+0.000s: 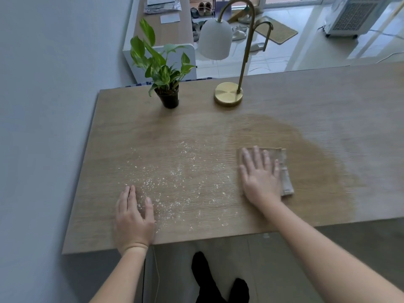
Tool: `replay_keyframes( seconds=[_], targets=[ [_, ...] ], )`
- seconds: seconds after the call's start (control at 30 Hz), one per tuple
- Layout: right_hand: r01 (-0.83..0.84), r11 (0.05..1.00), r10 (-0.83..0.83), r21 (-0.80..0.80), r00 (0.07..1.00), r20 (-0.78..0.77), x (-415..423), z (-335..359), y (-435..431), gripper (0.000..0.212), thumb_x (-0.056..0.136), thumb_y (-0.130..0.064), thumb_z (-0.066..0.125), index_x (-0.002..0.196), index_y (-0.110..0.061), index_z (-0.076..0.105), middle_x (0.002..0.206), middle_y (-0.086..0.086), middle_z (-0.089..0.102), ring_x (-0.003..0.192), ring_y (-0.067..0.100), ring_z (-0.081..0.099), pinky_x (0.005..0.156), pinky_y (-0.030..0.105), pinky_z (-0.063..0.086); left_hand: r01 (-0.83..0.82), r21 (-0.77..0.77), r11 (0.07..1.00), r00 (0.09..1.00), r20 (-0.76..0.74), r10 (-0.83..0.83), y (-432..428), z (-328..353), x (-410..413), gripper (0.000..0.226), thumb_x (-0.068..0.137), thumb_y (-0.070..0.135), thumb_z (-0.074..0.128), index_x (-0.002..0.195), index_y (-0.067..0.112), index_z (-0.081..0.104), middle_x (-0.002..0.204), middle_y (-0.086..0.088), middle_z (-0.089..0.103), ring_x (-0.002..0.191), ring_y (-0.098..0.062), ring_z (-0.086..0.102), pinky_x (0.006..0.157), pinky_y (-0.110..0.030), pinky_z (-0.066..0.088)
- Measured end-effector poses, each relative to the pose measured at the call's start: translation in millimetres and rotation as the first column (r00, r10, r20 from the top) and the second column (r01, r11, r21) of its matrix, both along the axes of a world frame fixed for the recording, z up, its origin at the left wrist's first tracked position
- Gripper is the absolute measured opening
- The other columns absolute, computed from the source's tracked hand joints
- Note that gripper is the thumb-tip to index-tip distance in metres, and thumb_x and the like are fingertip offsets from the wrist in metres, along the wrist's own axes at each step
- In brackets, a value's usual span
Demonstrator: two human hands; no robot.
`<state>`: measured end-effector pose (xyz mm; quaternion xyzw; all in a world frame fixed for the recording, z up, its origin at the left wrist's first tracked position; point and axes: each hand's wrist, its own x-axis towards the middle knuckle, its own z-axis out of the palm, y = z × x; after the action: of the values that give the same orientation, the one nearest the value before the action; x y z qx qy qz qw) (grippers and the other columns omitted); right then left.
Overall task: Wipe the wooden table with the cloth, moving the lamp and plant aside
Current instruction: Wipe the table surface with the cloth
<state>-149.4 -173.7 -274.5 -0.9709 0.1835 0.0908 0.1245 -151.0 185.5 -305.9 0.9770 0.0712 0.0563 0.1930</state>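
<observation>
My right hand (pixel 259 174) presses flat, fingers spread, on a folded beige cloth (pixel 285 171) lying on the wooden table (pixel 306 101). A darker damp patch spreads around and beyond the cloth to the right. My left hand (pixel 133 217) rests flat near the table's front edge, at the lower left of a scatter of pale crumbs (pixel 181 182). A small green plant in a black pot (pixel 169 98) stands at the back left. To the right of the plant is a brass lamp (pixel 228 94) with a round base and a white shade.
A grey wall runs along the table's left side. Beyond the far edge are a white cabinet (pixel 129 51), shoes, a doormat and a white fan unit (pixel 349 16) on the tiled floor. My dark-socked feet (pixel 203 272) show below the front edge.
</observation>
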Motion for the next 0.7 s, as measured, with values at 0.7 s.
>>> replay_keyframes(
  seconds=[0.7],
  targets=[
    [-0.283, 0.959, 0.283, 0.002, 0.959, -0.003, -101, 6, -20, 0.056, 0.109, -0.064, 0.013, 0.161, -0.059, -0.006, 0.173, -0.025, -0.01, 0.161, 0.006, -0.014, 0.132, 0.047, -0.002, -0.004, -0.007, 1.0, 1.0, 0.004, 0.004, 0, 0, 0, 0.073, 0.103, 0.055, 0.037, 0.157, 0.006, 0.05, 0.164, -0.012, 0.047, 0.153, -0.031, 0.038, 0.126, -0.053, 0.033]
  ],
)
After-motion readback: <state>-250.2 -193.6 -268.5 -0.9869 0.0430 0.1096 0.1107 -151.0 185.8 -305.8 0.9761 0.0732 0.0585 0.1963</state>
